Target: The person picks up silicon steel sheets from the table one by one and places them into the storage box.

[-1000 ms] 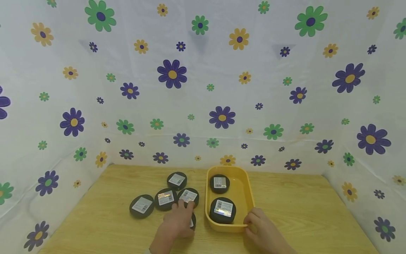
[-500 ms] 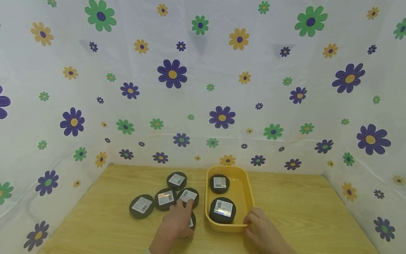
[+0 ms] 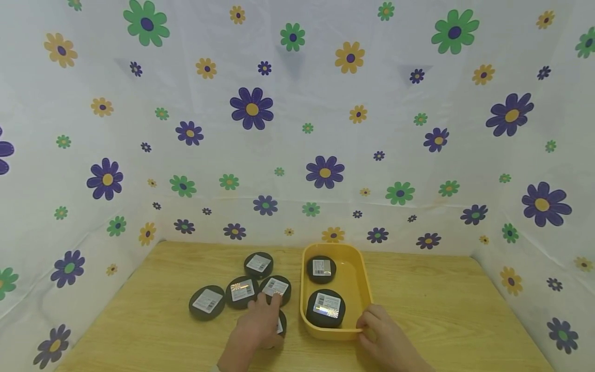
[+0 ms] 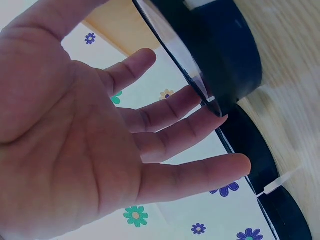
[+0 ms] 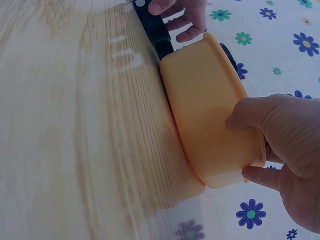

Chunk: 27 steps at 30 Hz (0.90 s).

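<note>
In the head view my left hand [image 3: 260, 323] straddles the nearest black round container [image 3: 281, 325], which has a white label and is partly hidden by the hand. Its thumb is at the near side and its fingers at the far side. The left wrist view has this black container [image 4: 225, 50] close up beside the fingers. My right hand [image 3: 386, 336] pinches the near right corner of a yellow plastic tray [image 3: 360, 289], thumb outside the wall. Two labelled black containers lie in the tray: one at the far left [image 3: 321, 269], one at the near left [image 3: 326, 308].
Left of the tray, more black containers lie label up on the wooden table [image 3: 432, 305]: one at far left [image 3: 207, 302], one in the middle [image 3: 242, 292], one at the back [image 3: 259, 264], one by my left fingertips [image 3: 277, 285]. A flowered curtain [image 3: 297, 150] stands behind.
Hardly anything differs. The left fingers have shifted very slightly at the nearest container; the right hand and the tray stay in place.
</note>
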Each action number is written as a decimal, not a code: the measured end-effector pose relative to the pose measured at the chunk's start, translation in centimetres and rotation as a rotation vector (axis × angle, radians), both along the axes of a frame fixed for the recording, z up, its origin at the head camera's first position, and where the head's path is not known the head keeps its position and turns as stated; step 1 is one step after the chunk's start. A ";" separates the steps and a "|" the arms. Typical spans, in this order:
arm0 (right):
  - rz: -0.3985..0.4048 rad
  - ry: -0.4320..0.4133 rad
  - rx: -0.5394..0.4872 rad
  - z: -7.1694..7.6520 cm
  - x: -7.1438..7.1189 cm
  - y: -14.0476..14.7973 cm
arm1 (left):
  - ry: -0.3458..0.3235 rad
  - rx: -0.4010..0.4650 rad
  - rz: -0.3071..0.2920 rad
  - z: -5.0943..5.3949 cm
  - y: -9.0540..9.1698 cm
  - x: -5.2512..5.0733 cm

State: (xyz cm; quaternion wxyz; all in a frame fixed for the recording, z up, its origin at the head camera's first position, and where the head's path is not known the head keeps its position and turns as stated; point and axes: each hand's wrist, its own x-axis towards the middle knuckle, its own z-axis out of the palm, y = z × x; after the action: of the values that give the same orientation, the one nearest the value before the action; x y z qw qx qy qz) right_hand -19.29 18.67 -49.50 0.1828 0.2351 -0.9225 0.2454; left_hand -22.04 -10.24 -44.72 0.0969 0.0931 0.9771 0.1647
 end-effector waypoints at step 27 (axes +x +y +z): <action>-0.014 -0.020 0.001 -0.1 -0.2 0.0 | -0.004 -0.079 -0.051 -0.3 -0.5 -0.3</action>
State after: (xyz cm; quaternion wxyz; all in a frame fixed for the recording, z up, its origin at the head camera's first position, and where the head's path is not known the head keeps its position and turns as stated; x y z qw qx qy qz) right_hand -19.48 18.65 -49.65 0.1753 0.2262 -0.9261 0.2459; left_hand -22.38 -10.78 -45.04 0.1066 0.1139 0.9800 0.1238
